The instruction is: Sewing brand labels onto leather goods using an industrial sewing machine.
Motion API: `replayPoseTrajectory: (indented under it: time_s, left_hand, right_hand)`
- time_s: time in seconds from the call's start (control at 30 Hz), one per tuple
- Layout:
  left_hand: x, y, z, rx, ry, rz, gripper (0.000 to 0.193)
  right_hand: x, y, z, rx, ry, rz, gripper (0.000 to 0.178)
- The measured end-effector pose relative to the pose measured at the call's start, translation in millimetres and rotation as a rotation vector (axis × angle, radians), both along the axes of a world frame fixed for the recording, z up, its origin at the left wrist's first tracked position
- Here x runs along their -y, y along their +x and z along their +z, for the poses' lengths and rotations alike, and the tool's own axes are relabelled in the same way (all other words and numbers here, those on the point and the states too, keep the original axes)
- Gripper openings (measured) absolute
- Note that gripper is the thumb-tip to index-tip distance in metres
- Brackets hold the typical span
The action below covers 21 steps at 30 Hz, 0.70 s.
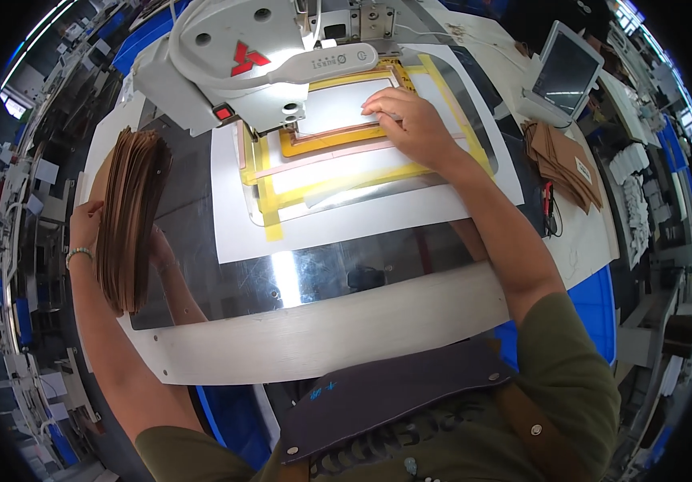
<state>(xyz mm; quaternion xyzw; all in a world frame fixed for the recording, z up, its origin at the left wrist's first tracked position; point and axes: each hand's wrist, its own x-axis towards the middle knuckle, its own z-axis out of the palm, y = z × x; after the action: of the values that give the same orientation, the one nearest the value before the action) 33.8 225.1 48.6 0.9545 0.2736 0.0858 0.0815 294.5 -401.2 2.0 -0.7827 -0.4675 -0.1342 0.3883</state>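
My left hand [86, 226] is at the left side of a tall stack of brown leather-like pieces [127, 217], its fingers closed on the edge of the stack. My right hand [414, 124] is over the yellow-edged frame [314, 145] under the sewing machine head [237, 60]. Its fingers are loosely bent, with the thumb apart from them, and the fingertips are at the white area inside the frame; I see nothing held there. Around the frame lies a clear template edged with yellow tape [350, 183], on top of a white sheet [237, 241].
At the right lie more brown pieces [563, 165] with a white label, and a red-handled tool [549, 201]. A screen on a stand [567, 68] is behind them. The shiny metal plate [322, 277] has a curved front edge. Blue bins [595, 309] are below the table.
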Motion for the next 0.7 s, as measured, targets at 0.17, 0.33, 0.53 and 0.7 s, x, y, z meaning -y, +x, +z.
replayPoseTrajectory:
  time_s: [0.17,0.33,0.53,0.7]
  left_hand:
    - [-7,10,11,-0.117,-0.047,-0.020,0.027]
    - [-10,21,-1,-0.131,0.244,-0.062,0.026]
    - [-12,9,-46,0.248,0.055,0.219,0.029]
    - [-26,8,-57,0.350,-0.066,0.224,0.032]
  right_hand:
    - [-16,13,6,-0.209,-0.080,0.075,0.025]
    - [-50,44,21,-0.583,-0.334,0.227,0.029]
    - [-111,42,15,-0.672,-0.522,0.180,0.028]
    - [-131,40,18,-0.891,-0.429,0.247,0.030]
